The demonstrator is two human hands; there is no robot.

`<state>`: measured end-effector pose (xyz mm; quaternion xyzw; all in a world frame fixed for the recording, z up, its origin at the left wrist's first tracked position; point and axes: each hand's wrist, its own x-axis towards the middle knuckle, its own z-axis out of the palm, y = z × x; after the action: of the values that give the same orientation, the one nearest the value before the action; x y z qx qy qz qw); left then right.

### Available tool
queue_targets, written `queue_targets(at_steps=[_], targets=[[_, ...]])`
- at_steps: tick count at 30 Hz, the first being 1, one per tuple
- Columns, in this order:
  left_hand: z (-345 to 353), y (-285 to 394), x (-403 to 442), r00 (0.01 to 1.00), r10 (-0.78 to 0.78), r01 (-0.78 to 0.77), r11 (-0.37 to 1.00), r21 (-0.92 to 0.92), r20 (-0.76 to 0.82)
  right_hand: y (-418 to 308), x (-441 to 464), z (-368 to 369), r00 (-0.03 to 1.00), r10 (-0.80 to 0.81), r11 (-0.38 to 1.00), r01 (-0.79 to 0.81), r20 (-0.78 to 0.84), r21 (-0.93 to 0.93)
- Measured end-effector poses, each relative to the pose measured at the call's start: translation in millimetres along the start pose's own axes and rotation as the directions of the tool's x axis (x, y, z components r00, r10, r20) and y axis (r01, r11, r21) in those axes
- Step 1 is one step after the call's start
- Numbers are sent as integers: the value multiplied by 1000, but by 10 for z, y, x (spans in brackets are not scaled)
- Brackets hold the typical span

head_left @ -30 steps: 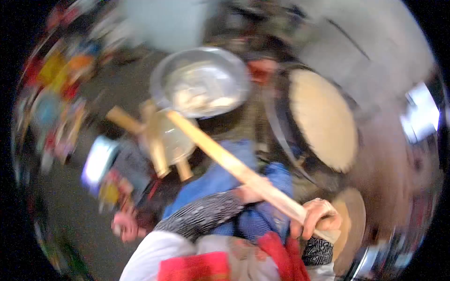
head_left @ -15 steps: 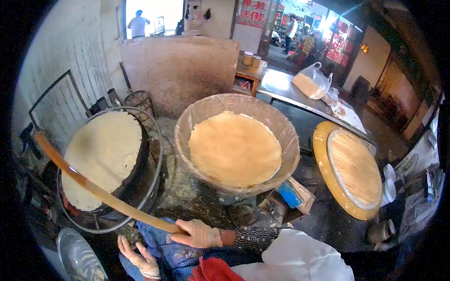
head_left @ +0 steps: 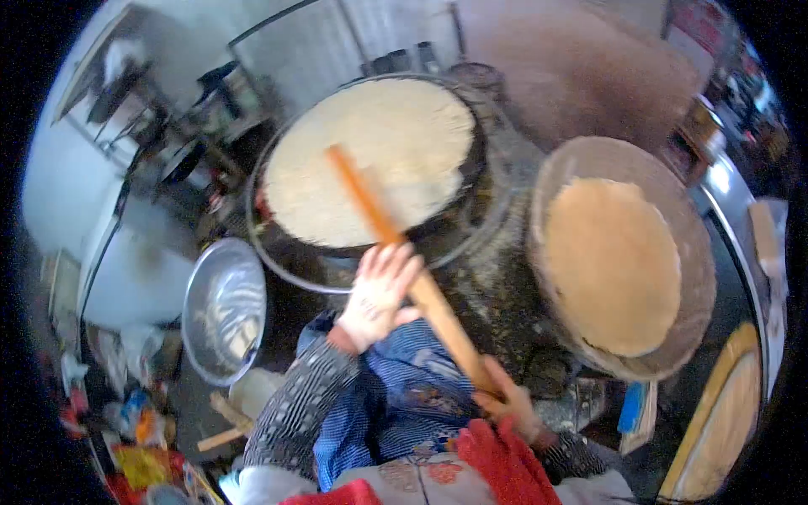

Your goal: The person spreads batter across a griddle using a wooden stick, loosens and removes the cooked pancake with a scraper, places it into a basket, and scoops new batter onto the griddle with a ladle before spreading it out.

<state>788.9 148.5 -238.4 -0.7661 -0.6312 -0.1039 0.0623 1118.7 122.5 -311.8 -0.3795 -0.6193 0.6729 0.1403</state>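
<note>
The griddle (head_left: 478,156) is the biggest thing before the person, and a pale sheet (head_left: 404,139) covers most of its top. That sheet looks fully spread but, judging by colour, not browned through, so its cooking seems unfinished. Right of the griddle, a basket (head_left: 697,252) holds a golden sheet (head_left: 614,273) that appears done. Left of and nearer than the griddle sits a metal basin (head_left: 220,282) with pale residue inside. A wooden stick (head_left: 446,320) runs from the person's lap to above the griddle; blur hides whether its tip touches the pale sheet. The left hand (head_left: 374,295) has its fingers curled over the stick's middle; the right hand (head_left: 512,406) grips its near end. No brand or label can be read; a reddish panel (head_left: 703,29) far right beyond the griddle is too blurred.
</note>
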Motion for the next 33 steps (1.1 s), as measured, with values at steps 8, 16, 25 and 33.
queue_targets(at_steps=[8,16,25,33], targets=[[955,-597,1194,993,79,-77,997,-24,84,-242,552,209,957,269,808,-163,-109,566],[644,-1928,674,995,-93,90,993,76,33,-722,1523,548,964,171,810,-256,205,527],[302,-2634,-954,916,-402,397,905,154,1,-666,2175,1382,916,48,978,-124,398,168],[93,-1321,-502,945,-235,242,970,1,-225,-318,933,687,996,31,988,-19,78,-150]])
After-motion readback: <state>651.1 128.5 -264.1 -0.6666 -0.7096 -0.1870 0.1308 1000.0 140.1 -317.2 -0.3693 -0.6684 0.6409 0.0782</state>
